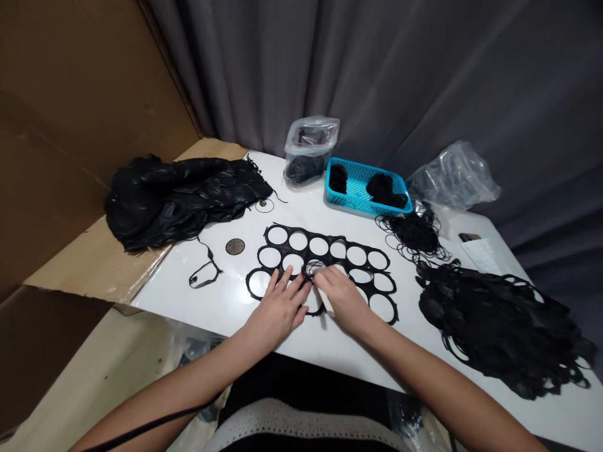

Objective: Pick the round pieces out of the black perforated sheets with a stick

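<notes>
Black perforated sheet (328, 258) lies flat on the white tabletop (202, 307). Left hand (277, 314), open, presses it; right hand (343, 298) curls over a middle hole, its grip unclear. Spread, light pressure should limit puckering.

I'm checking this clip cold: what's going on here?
A person has both bare hands on a flat black sheet with rows of round holes, on a white table. The left hand rests with fingers spread; the right hand's bent fingers are at a middle hole, by thin black strands. Heaped black material lies at left and right; a blue plastic basket holding black bundles sits behind.
</notes>
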Demonstrator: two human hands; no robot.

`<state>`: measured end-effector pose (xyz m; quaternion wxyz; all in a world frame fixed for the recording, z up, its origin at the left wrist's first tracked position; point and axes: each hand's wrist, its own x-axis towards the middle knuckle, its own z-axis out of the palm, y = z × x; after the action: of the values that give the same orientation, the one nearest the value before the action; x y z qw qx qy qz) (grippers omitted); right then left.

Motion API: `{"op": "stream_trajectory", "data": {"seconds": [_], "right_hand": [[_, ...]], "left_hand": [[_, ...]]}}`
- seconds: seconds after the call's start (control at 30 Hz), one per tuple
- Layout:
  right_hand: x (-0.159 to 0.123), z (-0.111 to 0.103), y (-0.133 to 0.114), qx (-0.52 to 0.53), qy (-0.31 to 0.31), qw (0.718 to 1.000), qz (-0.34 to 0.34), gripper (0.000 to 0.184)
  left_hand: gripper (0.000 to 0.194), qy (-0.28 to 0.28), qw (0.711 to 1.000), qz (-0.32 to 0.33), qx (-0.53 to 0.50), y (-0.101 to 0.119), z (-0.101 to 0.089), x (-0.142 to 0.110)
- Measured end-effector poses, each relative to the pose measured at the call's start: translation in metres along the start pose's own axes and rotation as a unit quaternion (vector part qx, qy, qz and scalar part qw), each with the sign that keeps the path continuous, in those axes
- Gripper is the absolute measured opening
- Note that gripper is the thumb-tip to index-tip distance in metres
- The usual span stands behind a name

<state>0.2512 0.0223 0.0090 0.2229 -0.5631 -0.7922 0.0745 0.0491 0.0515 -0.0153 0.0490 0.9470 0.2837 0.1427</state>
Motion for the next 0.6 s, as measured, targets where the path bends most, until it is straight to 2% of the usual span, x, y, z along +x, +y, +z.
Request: {"op": "stream_trajectory", "data": {"seconds": [0.07, 0.17, 0.2, 0.27, 0.37, 0.43, 0.53, 0.6], "right_hand": [[0.009, -0.012, 0.027, -0.051, 0.050, 0.995, 0.063, 0.017], [0.025, -0.035, 0.079, -0.069, 0.165, 0.954, 0.241, 0.016], [0.029, -0.041, 0.093, -0.044, 0.185, 0.941, 0.279, 0.016], [0.034, -0.050, 0.110, 0.076, 0.203, 0.917, 0.336, 0.020], [0.040, -0.050, 0.107, 0.343, 0.173, 0.849, 0.363, 0.027], [0.046, -0.044, 0.094, 0.467, 0.137, 0.798, 0.356, 0.031], [0.057, -0.033, 0.077, 0.553, 0.093, 0.751, 0.348, 0.032], [0.062, -0.024, 0.069, 0.584, 0.070, 0.731, 0.345, 0.031]], "left_hand": [[0.042, 0.002, 1.000, 0.001, -0.004, 0.000, 0.001, -0.001], [0.042, 0.002, 1.000, 0.004, -0.002, 0.000, 0.001, -0.004], [0.042, -0.001, 1.000, 0.004, -0.002, 0.000, 0.000, -0.005], [0.042, -0.014, 1.000, 0.003, -0.005, 0.000, -0.005, -0.004], [0.038, -0.027, 0.999, -0.002, -0.021, -0.003, -0.016, 0.006], [0.037, -0.026, 0.999, 0.007, -0.034, -0.010, -0.021, 0.019], [0.047, -0.031, 0.999, 0.026, -0.034, -0.024, -0.020, 0.040], [0.053, -0.057, 0.998, 0.022, -0.019, -0.032, -0.015, 0.049]]}}
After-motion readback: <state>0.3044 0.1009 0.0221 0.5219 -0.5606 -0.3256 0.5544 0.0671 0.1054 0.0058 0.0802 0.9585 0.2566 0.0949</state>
